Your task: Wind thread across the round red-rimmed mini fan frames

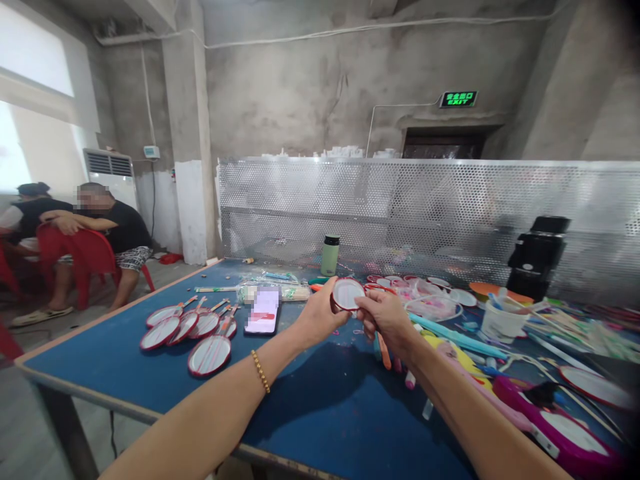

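A small round white disc with a red rim (349,294) is held up over the table between both hands. My left hand (320,312) grips its left edge, fingers closed. At the disc's lower right edge, my right hand (385,317) pinches the rim with thumb and fingers. Several similar red-rimmed discs with short handles (209,355) lie grouped on the left of the blue table (300,427). Between that group and my left hand lies a phone (263,311) with its screen lit.
A green bottle (330,255) stands behind my hands. To the right are a white tub (503,321) of tools, a black device (538,257), a magenta-cased item (560,427) and loose pens. A perforated metal panel (310,200) borders the back. Seated people (117,223) are far left.
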The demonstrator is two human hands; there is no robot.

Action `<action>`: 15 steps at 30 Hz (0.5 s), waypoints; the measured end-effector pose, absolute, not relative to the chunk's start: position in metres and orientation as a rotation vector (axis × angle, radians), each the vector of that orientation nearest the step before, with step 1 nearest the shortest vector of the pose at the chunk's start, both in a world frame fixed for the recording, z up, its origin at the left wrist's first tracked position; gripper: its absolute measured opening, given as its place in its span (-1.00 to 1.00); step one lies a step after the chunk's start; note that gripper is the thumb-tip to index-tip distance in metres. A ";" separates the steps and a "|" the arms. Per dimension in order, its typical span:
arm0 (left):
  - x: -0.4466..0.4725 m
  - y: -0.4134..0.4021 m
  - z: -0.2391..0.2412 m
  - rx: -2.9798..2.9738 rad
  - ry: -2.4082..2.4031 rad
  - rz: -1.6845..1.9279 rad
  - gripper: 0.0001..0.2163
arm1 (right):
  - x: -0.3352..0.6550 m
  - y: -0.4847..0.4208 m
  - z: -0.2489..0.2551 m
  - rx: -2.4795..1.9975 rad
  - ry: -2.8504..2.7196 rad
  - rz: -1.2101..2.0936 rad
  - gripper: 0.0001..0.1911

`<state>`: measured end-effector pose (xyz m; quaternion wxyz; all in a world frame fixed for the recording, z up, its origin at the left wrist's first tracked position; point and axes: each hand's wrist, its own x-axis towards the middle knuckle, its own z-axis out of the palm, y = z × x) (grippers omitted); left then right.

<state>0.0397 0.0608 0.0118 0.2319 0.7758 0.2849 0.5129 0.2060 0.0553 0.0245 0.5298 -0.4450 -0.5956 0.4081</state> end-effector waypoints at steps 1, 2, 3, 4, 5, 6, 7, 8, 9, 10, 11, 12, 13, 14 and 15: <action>0.040 0.060 0.012 2.138 0.786 1.408 -0.64 | 0.206 0.056 0.025 -1.064 -1.422 0.972 -0.73; 0.040 0.060 0.012 2.143 0.788 1.406 -0.64 | 0.206 0.056 0.025 -1.067 -1.422 0.970 -0.73; 0.039 0.059 0.013 2.149 0.789 1.406 -0.64 | 0.206 0.056 0.025 -1.069 -1.422 0.969 -0.72; 0.039 0.058 0.013 2.154 0.790 1.408 -0.63 | 0.206 0.056 0.025 -1.070 -1.422 0.970 -0.72; 0.039 0.057 0.014 2.159 0.790 1.410 -0.62 | 0.206 0.056 0.025 -1.071 -1.421 0.970 -0.71; 0.039 0.057 0.014 2.163 0.790 1.410 -0.61 | 0.207 0.056 0.026 -1.070 -1.420 0.971 -0.71; 0.039 0.056 0.015 2.166 0.788 1.410 -0.61 | 0.207 0.056 0.026 -1.069 -1.419 0.970 -0.71; 0.039 0.056 0.015 2.169 0.787 1.409 -0.60 | 0.207 0.056 0.026 -1.068 -1.420 0.970 -0.71; 0.039 0.056 0.016 2.172 0.784 1.406 -0.60 | 0.207 0.056 0.026 -1.067 -1.422 0.971 -0.71; 0.039 0.056 0.016 2.175 0.782 1.404 -0.60 | 0.207 0.056 0.026 -1.066 -1.425 0.973 -0.72; 0.039 0.056 0.016 2.178 0.783 1.403 -0.60 | 0.207 0.056 0.026 -1.065 -1.426 0.974 -0.73; 0.039 0.056 0.016 2.180 0.786 1.404 -0.60 | 0.207 0.056 0.026 -1.064 -1.426 0.975 -0.73; 0.038 0.057 0.016 2.181 0.791 1.405 -0.59 | 0.207 0.057 0.026 -1.063 -1.425 0.975 -0.73; 0.038 0.057 0.016 2.181 0.797 1.405 -0.58 | 0.207 0.057 0.026 -1.062 -1.422 0.974 -0.73; 0.038 0.057 0.016 2.181 0.804 1.405 -0.57 | 0.207 0.057 0.026 -1.062 -1.421 0.975 -0.73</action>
